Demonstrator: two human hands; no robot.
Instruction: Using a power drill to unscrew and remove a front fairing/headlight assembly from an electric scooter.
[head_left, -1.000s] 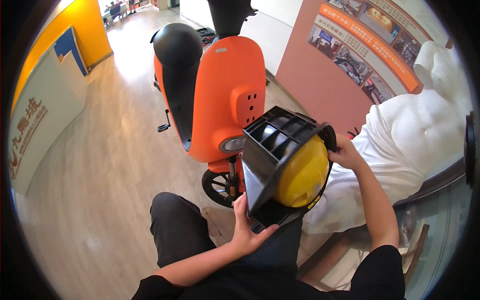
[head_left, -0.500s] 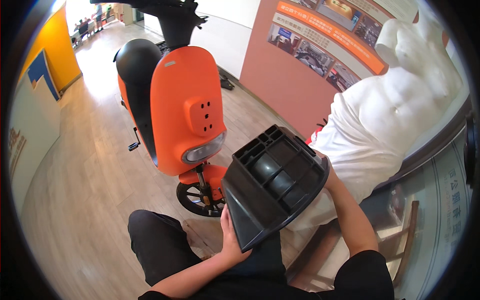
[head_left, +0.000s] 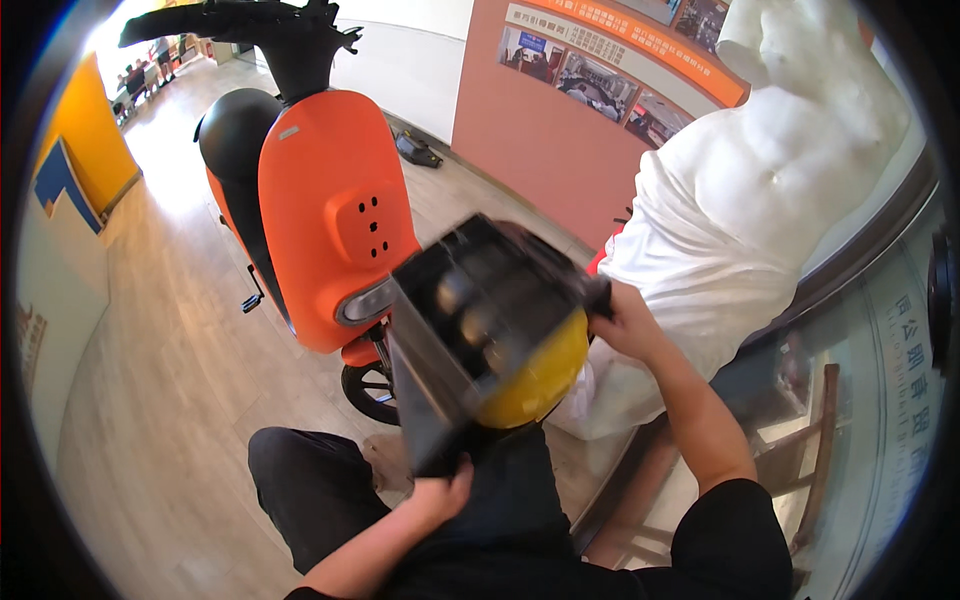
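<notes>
A black moulded plastic bin (head_left: pixel 425 370) with ribs and compartments is held tilted above my lap, blurred by motion. On its right side, a rounded yellow part (head_left: pixel 540 378) shows; I cannot tell whether it belongs to the bin or is a separate thing. My left hand (head_left: pixel 442 492) has its fingers closed on the lower corner. Gripping the upper right edge is my right hand (head_left: pixel 625 318). Just beyond the bin stands an orange scooter (head_left: pixel 325 200) with a black seat (head_left: pixel 238 130), its headlight and front wheel partly covered by the bin.
Close on my right is a white torso statue (head_left: pixel 770 180) with carved drapery. A glass-topped case (head_left: pixel 850 400) lies along the right side. A reddish wall panel with photos (head_left: pixel 530 130) rises behind, and wooden flooring (head_left: pixel 180 370) stretches to the left. Distant people are at the far left.
The bin has turned and shifted left and slightly down, revealing the yellow part. Both hands moved left with it and keep their hold. The whole view shifted a little.
</notes>
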